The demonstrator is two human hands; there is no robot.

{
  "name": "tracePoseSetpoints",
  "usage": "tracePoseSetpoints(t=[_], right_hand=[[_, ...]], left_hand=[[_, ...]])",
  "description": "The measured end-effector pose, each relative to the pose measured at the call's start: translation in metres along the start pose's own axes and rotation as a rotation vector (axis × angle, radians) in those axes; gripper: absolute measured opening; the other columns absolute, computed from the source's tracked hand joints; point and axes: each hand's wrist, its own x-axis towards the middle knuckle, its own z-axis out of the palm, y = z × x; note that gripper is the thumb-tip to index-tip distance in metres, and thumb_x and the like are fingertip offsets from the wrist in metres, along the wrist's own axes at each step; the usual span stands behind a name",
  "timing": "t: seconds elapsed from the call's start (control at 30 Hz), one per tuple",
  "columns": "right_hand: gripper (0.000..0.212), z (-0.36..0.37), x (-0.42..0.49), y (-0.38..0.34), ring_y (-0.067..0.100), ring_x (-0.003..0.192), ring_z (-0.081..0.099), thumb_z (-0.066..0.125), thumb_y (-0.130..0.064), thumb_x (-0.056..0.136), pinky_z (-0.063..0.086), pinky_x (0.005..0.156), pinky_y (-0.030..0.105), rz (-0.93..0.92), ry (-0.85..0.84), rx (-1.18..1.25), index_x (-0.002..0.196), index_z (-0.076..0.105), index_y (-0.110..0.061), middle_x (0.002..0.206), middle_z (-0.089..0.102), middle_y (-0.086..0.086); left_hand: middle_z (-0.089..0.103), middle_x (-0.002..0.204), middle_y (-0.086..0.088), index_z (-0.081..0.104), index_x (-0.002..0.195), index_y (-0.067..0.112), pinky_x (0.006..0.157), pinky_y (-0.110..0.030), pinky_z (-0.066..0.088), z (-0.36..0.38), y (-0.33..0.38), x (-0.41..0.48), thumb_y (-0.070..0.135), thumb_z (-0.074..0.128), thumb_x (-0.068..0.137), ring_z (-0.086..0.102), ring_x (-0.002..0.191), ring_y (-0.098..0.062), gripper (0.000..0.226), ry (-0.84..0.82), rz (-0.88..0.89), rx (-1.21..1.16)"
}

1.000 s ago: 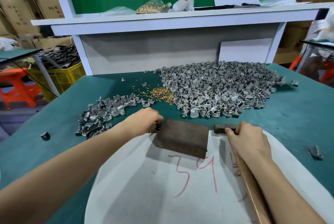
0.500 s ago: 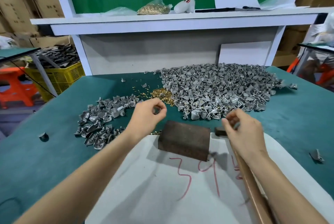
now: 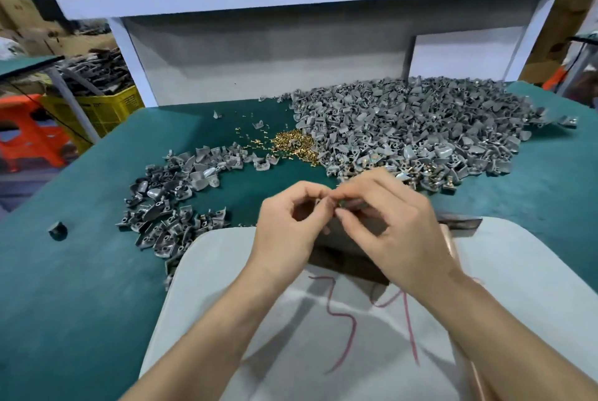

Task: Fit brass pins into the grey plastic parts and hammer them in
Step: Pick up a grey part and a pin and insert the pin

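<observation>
Count: two hands, two piles of parts, one heap of pins, one block, one hammer, one white sheet.

The left hand (image 3: 291, 222) and right hand (image 3: 396, 227) meet fingertip to fingertip above the dark block (image 3: 344, 260), which lies at the far edge of the white sheet (image 3: 323, 336) marked with red strokes.

The right hand has its fingers curled and pinches a small grey part (image 3: 348, 204) between thumb and forefinger. The left thumb and forefinger are closed on the left end of the same part. The spot is blurred, so I cannot tell whether a pin sits between them.

The held part is dull grey and mostly hidden by the fingers. Its shape cannot be read.

The big pile of grey parts (image 3: 414, 135) lies just beyond the hands, to the right. Some parts along its near edge show brass. The smaller pile (image 3: 181, 193) lies to the left of the hands. The heap of brass pins (image 3: 293, 143) lies between the two piles, touching the big one, with loose pins scattered to its left.

The hammer (image 3: 459, 226) lies on the sheet just right of the right hand, ungripped. One stray part (image 3: 58, 230) lies alone on the green table (image 3: 64, 287), well to the left.
</observation>
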Motion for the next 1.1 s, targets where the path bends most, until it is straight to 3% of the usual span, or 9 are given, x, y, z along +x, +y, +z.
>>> tracePoseSetpoints(t=[0.27, 0.37, 0.4, 0.6, 0.8, 0.97, 1.1], right_hand=[[0.015, 0.003, -0.004, 0.004, 0.006, 0.082, 0.058, 0.069, 0.001, 0.080, 0.047, 0.079, 0.014, 0.030, 0.032, -0.001, 0.093, 0.069, -0.005, 0.089, 0.064, 0.004], [0.012, 0.005, -0.006, 0.005, 0.006, 0.077, 0.057, 0.070, 0.000, 0.080, 0.047, 0.075, 0.013, 0.011, 0.074, -0.033, 0.092, 0.070, -0.004, 0.086, 0.065, 0.004], [0.010, 0.005, -0.006, 0.006, 0.007, 0.075, 0.058, 0.070, -0.001, 0.081, 0.048, 0.073, 0.015, 0.005, 0.107, -0.044, 0.090, 0.070, -0.003, 0.084, 0.065, 0.004], [0.005, 0.004, -0.007, 0.009, 0.003, 0.073, 0.057, 0.072, -0.001, 0.080, 0.046, 0.070, 0.008, 0.042, 0.249, -0.081, 0.084, 0.071, -0.005, 0.079, 0.065, 0.001], [0.011, 0.005, -0.009, 0.001, 0.015, 0.065, 0.065, 0.069, -0.014, 0.081, 0.056, 0.062, 0.037, 0.240, 0.237, 0.216, 0.086, 0.067, -0.023, 0.078, 0.068, -0.003], [0.012, 0.009, -0.009, -0.002, 0.014, 0.062, 0.061, 0.070, -0.014, 0.079, 0.053, 0.059, 0.034, 0.247, 0.170, 0.200, 0.084, 0.068, -0.025, 0.081, 0.064, -0.013], [0.016, 0.008, -0.008, -0.001, 0.014, 0.062, 0.062, 0.071, -0.010, 0.080, 0.054, 0.057, 0.035, 0.254, 0.149, 0.165, 0.084, 0.069, -0.025, 0.083, 0.061, -0.013]], left_hand=[[0.056, 0.058, 0.002, 0.066, 0.077, 0.016, 0.058, -0.015, 0.042, -0.006, -0.003, 0.001, 0.004, 0.063, 0.088, 0.050, 0.053, -0.006, 0.017, -0.087, 0.015, -0.039], [0.062, 0.066, -0.001, 0.072, 0.078, 0.018, 0.062, -0.019, 0.043, -0.010, -0.004, 0.002, 0.022, 0.070, 0.081, 0.052, 0.058, -0.011, 0.005, -0.132, -0.041, -0.159], [0.065, 0.070, -0.003, 0.075, 0.081, 0.017, 0.064, -0.020, 0.045, -0.010, -0.005, 0.002, 0.027, 0.071, 0.077, 0.054, 0.061, -0.013, 0.011, -0.148, -0.078, -0.230], [0.072, 0.090, -0.005, 0.073, 0.101, 0.006, 0.080, -0.021, 0.053, -0.005, -0.006, 0.000, 0.013, 0.064, 0.076, 0.067, 0.080, -0.011, 0.027, -0.262, -0.214, -0.523], [0.073, 0.096, -0.008, 0.070, 0.098, 0.005, 0.086, -0.027, 0.054, -0.005, -0.007, 0.002, 0.015, 0.064, 0.074, 0.069, 0.091, -0.018, 0.027, -0.167, -0.244, -0.546], [0.071, 0.107, -0.013, 0.070, 0.105, 0.006, 0.098, -0.041, 0.050, -0.005, -0.008, 0.000, 0.019, 0.063, 0.082, 0.064, 0.108, -0.030, 0.027, -0.127, -0.214, -0.331], [0.070, 0.108, -0.016, 0.070, 0.103, 0.005, 0.094, -0.037, 0.052, -0.004, -0.006, 0.000, 0.029, 0.062, 0.078, 0.064, 0.108, -0.029, 0.036, -0.098, -0.257, -0.355]])
